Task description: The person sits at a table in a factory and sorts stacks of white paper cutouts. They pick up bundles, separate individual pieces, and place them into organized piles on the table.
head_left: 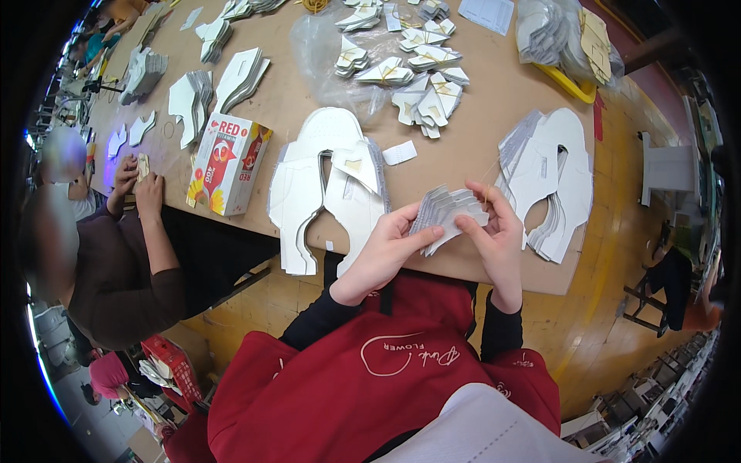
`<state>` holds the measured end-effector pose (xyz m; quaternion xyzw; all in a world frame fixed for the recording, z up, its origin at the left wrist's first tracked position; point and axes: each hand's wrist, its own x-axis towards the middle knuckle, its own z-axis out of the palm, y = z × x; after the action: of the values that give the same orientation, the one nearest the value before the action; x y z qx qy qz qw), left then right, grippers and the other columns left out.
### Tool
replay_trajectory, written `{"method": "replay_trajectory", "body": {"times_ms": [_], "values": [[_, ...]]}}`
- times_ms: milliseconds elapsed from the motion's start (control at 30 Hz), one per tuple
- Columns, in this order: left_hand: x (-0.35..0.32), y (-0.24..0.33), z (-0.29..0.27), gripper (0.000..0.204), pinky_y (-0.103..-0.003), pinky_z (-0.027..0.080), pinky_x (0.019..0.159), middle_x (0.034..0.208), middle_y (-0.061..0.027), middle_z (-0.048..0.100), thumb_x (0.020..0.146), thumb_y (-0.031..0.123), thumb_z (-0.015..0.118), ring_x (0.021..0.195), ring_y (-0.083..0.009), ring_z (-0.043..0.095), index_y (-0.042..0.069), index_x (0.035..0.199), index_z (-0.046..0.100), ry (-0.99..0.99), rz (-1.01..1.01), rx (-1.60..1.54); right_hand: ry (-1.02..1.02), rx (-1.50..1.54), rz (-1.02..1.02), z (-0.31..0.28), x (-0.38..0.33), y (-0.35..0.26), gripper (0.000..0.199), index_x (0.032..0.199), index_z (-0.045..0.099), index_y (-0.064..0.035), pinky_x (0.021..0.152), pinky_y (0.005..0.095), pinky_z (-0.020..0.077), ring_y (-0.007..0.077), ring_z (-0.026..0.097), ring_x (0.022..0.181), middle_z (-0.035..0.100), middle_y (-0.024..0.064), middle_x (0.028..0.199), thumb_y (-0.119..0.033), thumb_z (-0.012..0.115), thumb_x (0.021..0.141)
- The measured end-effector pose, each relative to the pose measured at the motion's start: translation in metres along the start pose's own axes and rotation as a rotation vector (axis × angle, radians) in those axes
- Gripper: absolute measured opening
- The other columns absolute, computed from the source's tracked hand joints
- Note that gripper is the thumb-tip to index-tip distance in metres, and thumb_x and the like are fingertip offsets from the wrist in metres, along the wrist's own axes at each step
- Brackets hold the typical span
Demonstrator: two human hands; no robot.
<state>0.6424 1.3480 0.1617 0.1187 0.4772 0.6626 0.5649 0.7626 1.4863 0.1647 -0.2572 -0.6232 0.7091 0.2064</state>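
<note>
Just past the table's near edge I hold a small fanned stack of white and grey cut shoe pieces. My left hand grips its left side, thumb on top. My right hand has its thumb pressed on the right side, and a thin yellowish band seems to run by its raised index finger. A stack of large white U-shaped shoe uppers lies left of my hands, with a smaller white piece on it. Another such stack lies to the right. A small white paper slip rests between them.
A red and white carton stands at the left. Several banded bundles of pieces and a clear plastic bag lie farther back. A yellow tray holds bagged pieces at the far right. A co-worker sits at the left.
</note>
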Motion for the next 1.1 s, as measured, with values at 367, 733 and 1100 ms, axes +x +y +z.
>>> {"method": "replay_trajectory", "body": {"times_ms": [367, 733, 1100], "values": [[-0.001, 0.001, 0.003, 0.043, -0.020, 0.051, 0.076, 0.109, -0.0042, 0.065, 0.092, 0.005, 0.062, 0.089, -0.0060, 0.062, -0.003, 0.132, 0.050, -0.010, -0.100, -0.228, 0.168, -0.072, -0.207, 0.001, -0.004, 0.013, 0.040, 0.119, 0.058, 0.0050, 0.073, 0.0207, 0.0482, 0.0107, 0.054, 0.095, 0.051, 0.0045, 0.106, 0.006, 0.071, 0.081], [-0.004, 0.004, 0.000, 0.044, -0.018, 0.050, 0.074, 0.110, -0.0040, 0.065, 0.092, 0.001, 0.059, 0.090, -0.0045, 0.061, -0.004, 0.134, 0.048, -0.035, -0.040, -0.217, 0.245, -0.571, -0.384, 0.001, -0.008, 0.014, 0.038, 0.116, 0.061, 0.0003, 0.071, 0.0214, 0.0424, 0.0083, 0.049, 0.080, 0.052, 0.0056, 0.109, 0.002, 0.073, 0.080], [0.005, -0.010, -0.006, 0.045, -0.018, 0.049, 0.073, 0.113, -0.0035, 0.063, 0.093, -0.001, 0.056, 0.090, -0.0032, 0.060, -0.001, 0.138, 0.045, 0.043, 0.001, -0.189, 0.124, -0.426, -0.230, 0.020, -0.003, 0.021, 0.038, 0.114, 0.058, 0.0040, 0.065, 0.0246, 0.0486, 0.0116, 0.056, 0.072, 0.055, 0.0102, 0.109, 0.001, 0.072, 0.079]]}}
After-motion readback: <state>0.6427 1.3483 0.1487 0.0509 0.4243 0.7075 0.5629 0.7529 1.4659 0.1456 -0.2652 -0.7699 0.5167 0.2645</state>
